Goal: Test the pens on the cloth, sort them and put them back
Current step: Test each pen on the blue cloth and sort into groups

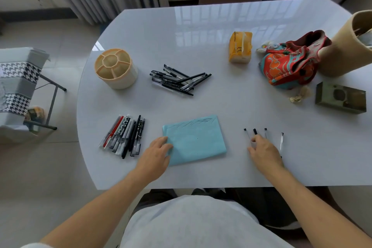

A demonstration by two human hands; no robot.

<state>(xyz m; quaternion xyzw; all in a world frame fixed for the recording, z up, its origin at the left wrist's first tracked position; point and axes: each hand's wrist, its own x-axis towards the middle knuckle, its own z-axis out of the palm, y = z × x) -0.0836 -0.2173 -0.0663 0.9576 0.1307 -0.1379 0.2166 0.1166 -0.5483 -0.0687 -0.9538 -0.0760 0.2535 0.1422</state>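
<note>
Head view: our left hand (156, 152) rests flat, fingers straight, on the near-left corner of the light-blue folded cloth (196, 139). Our right hand (263, 151) is among four clear-barrelled pens (281, 140) right of the cloth; grip we can't tell. Untested black pen heap (178, 79) sits beyond. Risk, we reckon: groups mixing if loose pens roll

Left hand (156, 152) flat, fingers relaxed, pressing the near-left corner of the blue cloth (196, 139). Right hand (265, 150) right of the cloth, fingers curled, pinching a pen (255, 134).
</note>
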